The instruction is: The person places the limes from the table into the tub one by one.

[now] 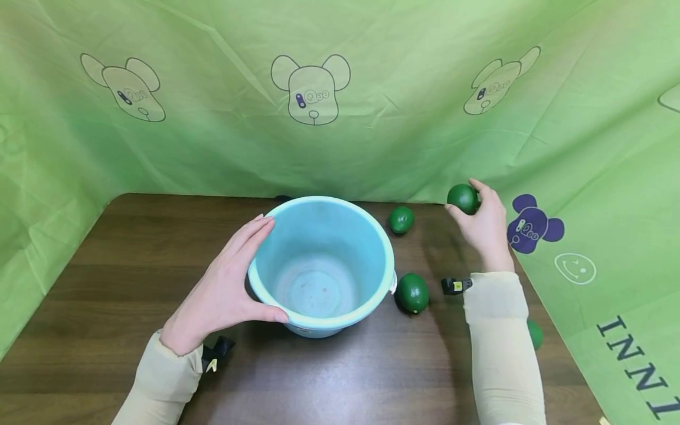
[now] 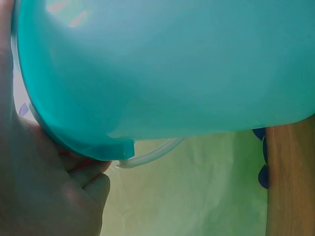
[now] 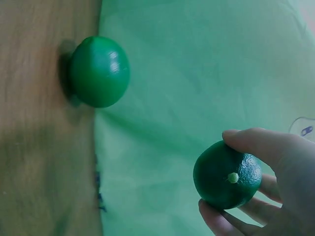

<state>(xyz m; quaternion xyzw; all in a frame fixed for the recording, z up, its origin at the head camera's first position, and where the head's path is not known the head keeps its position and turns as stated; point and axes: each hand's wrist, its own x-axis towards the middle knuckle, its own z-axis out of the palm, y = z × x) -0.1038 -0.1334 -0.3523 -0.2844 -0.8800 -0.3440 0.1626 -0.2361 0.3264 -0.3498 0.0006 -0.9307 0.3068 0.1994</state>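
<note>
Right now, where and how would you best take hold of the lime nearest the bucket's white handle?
I'd hold the lime around its rounded middle, coming from above and the head view's right. The blue bucket stands close on its left, while its right looks open; its round form shows no edge to hook.

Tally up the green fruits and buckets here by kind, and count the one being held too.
Green fruits: 4 (1 in the right hand, 1 partly hidden by the right sleeve)
Blue bucket: 1
Total: 5
</note>
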